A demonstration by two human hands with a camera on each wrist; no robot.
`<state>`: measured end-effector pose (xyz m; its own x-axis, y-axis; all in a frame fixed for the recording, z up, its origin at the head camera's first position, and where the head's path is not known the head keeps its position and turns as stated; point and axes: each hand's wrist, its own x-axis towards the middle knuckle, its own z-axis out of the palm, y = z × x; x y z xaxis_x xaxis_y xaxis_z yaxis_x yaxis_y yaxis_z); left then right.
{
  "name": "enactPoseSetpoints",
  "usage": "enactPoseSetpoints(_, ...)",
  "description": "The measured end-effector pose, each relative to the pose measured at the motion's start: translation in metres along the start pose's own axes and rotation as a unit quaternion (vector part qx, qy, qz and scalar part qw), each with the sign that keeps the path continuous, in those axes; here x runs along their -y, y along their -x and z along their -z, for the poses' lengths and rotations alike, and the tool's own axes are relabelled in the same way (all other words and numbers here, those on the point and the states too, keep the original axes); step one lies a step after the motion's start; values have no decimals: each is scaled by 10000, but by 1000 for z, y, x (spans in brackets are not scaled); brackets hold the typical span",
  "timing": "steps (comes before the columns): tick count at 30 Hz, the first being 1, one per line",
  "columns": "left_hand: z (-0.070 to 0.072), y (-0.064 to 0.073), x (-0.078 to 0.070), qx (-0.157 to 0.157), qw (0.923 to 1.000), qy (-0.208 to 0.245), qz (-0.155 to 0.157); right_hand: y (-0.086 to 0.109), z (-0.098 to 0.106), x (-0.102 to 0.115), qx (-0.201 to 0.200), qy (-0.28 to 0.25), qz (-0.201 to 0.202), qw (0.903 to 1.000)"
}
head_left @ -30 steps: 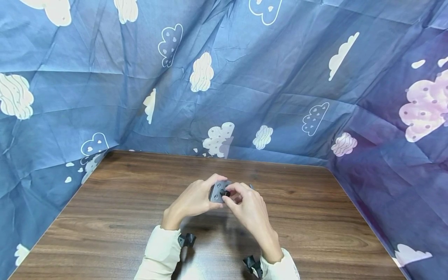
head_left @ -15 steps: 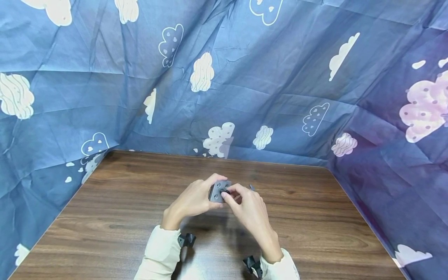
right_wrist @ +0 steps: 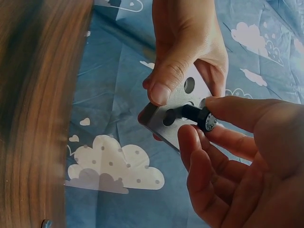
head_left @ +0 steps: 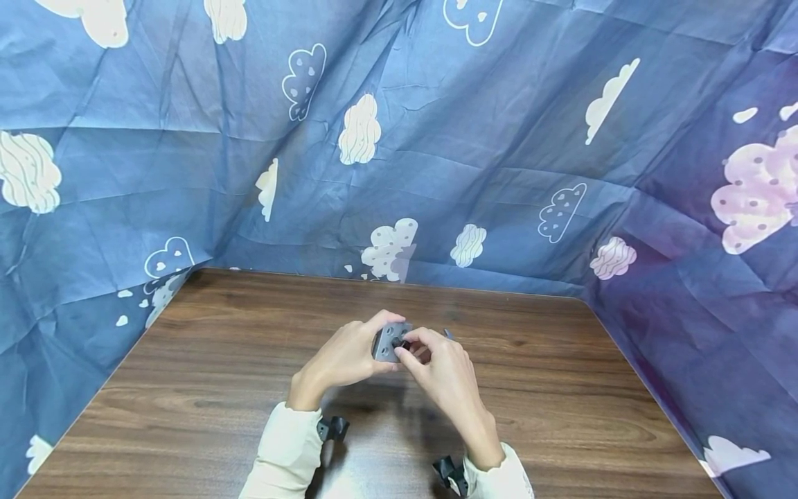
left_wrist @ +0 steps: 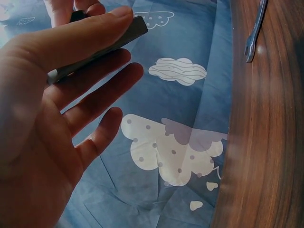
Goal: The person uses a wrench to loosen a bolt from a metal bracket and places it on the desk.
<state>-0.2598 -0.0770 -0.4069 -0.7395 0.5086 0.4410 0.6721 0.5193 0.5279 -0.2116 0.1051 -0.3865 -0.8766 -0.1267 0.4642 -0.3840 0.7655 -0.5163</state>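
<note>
Looks like you're fitting that thick-headed black metal bolt (right_wrist: 194,114) into the middle of the flat, holed grey metal plate (right_wrist: 175,103), left hand (head_left: 345,355) gripping the plate, right hand (head_left: 444,371) pinching the bolt, so I'd keep it square next.

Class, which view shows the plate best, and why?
The right wrist view: the plate is large, with holes visible. The head view shows it small, partly behind the right hand; the left wrist view, mainly its edge, partly behind the left hand.
</note>
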Motion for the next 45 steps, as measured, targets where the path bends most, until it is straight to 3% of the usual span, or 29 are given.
enactPoseSetpoints(11,0,0,1,3,10000,-17,-1,1,1,1,-72,-6,186,9998)
enactPoseSetpoints(21,1,0,1,-11,10000,20,-15,0,2,2,155,1,-319,9994)
enactPoseSetpoints(37,0,0,1,-15,10000,-26,2,0,1,0,8,132,184,9997)
enactPoseSetpoints(45,-1,0,1,12,10000,-10,5,1,2,0,11,153,252,9996)
